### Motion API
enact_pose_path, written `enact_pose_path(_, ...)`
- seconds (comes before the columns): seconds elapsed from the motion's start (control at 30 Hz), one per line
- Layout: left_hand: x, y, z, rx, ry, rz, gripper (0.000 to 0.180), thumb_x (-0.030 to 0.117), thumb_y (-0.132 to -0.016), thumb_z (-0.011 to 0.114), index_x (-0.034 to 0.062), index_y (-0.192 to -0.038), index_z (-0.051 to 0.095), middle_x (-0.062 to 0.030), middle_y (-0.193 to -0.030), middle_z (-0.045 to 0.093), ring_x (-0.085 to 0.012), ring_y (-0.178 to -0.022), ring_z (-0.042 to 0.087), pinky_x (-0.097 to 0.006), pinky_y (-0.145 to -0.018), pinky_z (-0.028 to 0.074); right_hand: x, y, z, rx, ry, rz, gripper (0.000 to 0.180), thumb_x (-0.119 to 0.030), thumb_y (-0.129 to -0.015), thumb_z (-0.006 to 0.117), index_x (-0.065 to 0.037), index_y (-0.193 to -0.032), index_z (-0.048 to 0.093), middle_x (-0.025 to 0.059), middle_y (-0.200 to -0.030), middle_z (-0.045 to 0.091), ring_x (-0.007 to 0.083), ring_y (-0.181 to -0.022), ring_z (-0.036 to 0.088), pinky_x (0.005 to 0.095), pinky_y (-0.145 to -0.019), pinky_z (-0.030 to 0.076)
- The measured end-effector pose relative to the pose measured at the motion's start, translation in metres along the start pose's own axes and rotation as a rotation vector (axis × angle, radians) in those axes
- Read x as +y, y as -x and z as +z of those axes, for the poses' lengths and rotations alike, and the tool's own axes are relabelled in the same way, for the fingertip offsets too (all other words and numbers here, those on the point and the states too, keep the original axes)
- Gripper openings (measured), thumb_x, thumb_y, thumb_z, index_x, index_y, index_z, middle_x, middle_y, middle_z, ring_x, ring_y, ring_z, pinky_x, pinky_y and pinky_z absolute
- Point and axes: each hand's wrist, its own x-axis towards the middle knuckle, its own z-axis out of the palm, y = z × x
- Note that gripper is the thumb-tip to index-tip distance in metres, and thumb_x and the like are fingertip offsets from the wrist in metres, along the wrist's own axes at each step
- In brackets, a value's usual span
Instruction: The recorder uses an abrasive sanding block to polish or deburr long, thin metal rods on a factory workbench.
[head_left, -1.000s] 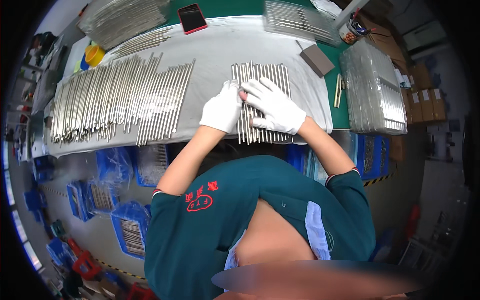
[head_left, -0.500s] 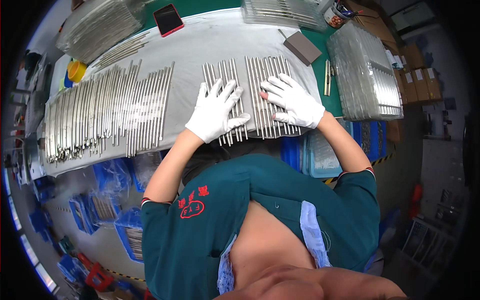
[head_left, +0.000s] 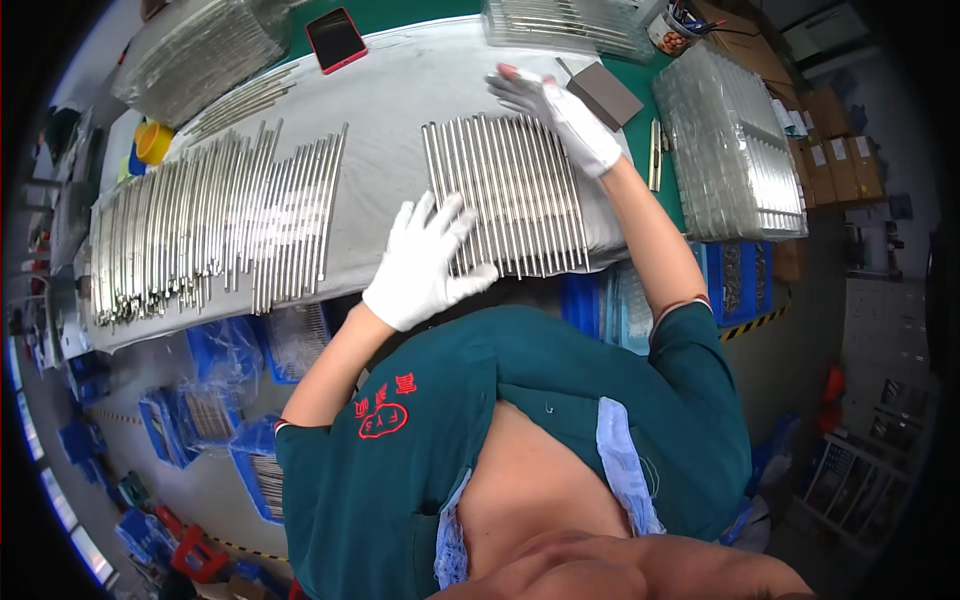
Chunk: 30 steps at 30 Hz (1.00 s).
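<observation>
Slim silvery metal rods (head_left: 515, 200) lie side by side in one row on the grey cloth (head_left: 385, 130) in front of me. My left hand (head_left: 422, 268), in a white glove, is open at the row's lower left, with spread fingers that reach over the nearest rods. At the rods' far ends is my right hand (head_left: 565, 112), gloved too and turned on its edge. Its fingers are stretched out to the left and hold nothing; a bare fingertip shows. Whether its palm edge touches the rod ends I cannot tell. A wider batch of rods (head_left: 215, 220) lies to the left.
A grey-brown block (head_left: 605, 95) sits beyond my right hand, near a cutter-like tool (head_left: 655, 155). Stacked clear plastic trays (head_left: 730, 150) stand at the right. A red-edged phone (head_left: 337, 40), wrapped packs (head_left: 200, 55) and a yellow roll (head_left: 153, 142) are farther off. Blue bins (head_left: 735, 280) sit below the table.
The two groups of rods in front of me have come together into one even row. My right hand has moved up to their far ends; my left has drawn slightly nearer.
</observation>
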Motion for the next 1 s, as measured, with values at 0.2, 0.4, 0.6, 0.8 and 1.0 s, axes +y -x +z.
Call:
enact_pose_path(0.2,0.017,0.001,0.020,-0.038,-0.040,0.101,0.074,0.056,-0.081,0.063,0.0023,-0.132,0.053,-0.0174,-0.137,0.052,-0.0426,-0.126,0.046,-0.062,-0.107,0.029,0.029,-0.096,0.033,-0.278,-0.188,0.297,0.074,-0.059,-0.101,0.026,-0.001,-0.147,0.034,0.0204,-0.149,0.039,0.0306,-0.137,0.040,0.0391,-0.116,0.032)
enact_pose_path(0.4,0.012,-0.003,0.023,-0.025,-0.117,0.139,0.068,0.051,-0.085,0.061,0.0034,-0.133,0.053,-0.0176,-0.136,0.052,-0.0408,-0.126,0.046,-0.061,-0.107,0.029,0.032,-0.102,0.034,-0.394,-0.299,0.288,0.077,-0.057,-0.099,0.037,0.007,-0.142,0.035,0.0242,-0.144,0.042,0.0324,-0.134,0.044,0.0414,-0.113,0.038)
enact_pose_path(0.6,0.028,-0.030,0.017,-0.060,0.046,0.351,0.072,0.053,-0.081,0.064,0.0024,-0.131,0.053,-0.0235,-0.136,0.049,-0.0436,-0.123,0.046,-0.055,-0.108,0.030,0.014,-0.082,0.001,-0.144,-0.141,0.370,0.074,-0.058,-0.099,0.038,0.002,-0.143,0.038,0.0210,-0.144,0.044,0.0292,-0.133,0.047,0.0395,-0.112,0.039)
enact_pose_path(0.8,0.032,-0.042,0.046,-0.072,-0.016,0.437,0.066,0.041,-0.083,0.066,0.0076,-0.137,0.047,-0.0224,-0.138,0.046,-0.0432,-0.125,0.044,-0.054,-0.107,0.032,0.015,-0.067,-0.003,-0.205,-0.204,0.415,0.063,-0.048,-0.101,0.042,0.004,-0.138,0.044,0.0203,-0.142,0.048,0.0277,-0.131,0.049,0.0360,-0.110,0.041)
enact_pose_path(1.0,0.048,-0.057,0.038,-0.078,0.132,0.512,0.064,0.035,-0.083,0.069,0.0059,-0.135,0.048,-0.0214,-0.135,0.048,-0.0435,-0.124,0.045,-0.053,-0.107,0.032,0.018,-0.060,-0.043,0.011,-0.170,0.345,0.062,-0.052,-0.101,0.042,0.000,-0.135,0.048,0.0171,-0.132,0.057,0.0266,-0.118,0.059,0.0382,-0.104,0.047)
